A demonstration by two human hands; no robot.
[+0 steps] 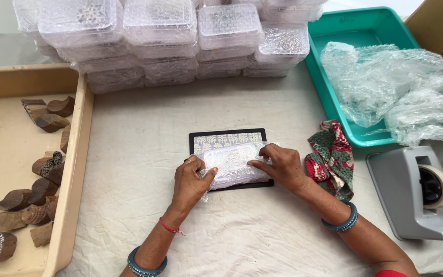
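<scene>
Both hands press on a bubble-wrapped packet (233, 165) mid-tabletop: our left hand (189, 182) pins its left end, our right hand (278, 166) its right. We judge snug wrapping needs 2 flat, firm holds over the patterned card (226, 138).

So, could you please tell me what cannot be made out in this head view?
- Item inside the bubble-wrapped bundle: hidden by wrap and both hands, left hand, right hand.
- Patterned board: lower part covered by the bundle.
- Tape dispenser: cut off at the right edge.
- Stacked boxes: contents blurred.
</scene>
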